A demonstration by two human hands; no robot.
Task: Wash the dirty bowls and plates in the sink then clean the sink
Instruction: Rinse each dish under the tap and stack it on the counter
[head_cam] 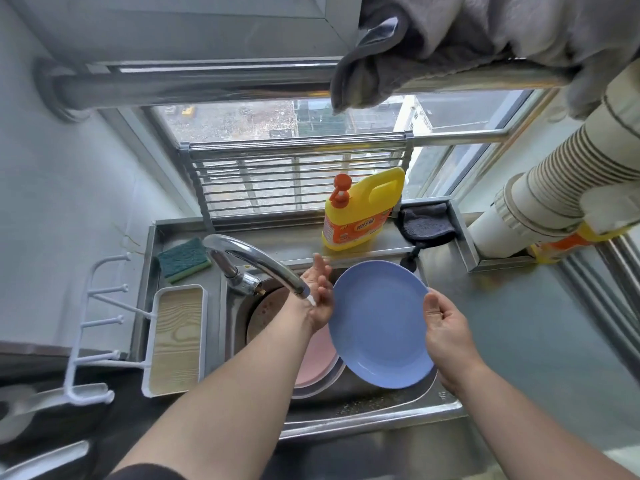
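The right hand (446,327) grips a blue plate (379,323) at centre frame, the left hand (320,294) flat and open beside it under the tap (256,261); pink dishes (317,358) in the sink (363,407) look unwashed.

Daylight from the window (263,126), soft shadows, edges bent by wide lens

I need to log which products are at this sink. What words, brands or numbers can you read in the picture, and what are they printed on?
Yellow detergent bottle: its orange label carries large white characters and smaller print, all too blurred to read.
Yellow and orange container at the right, behind the white pipe: no text can be made out.
Blue plate, green sponge, tap: no markings visible.
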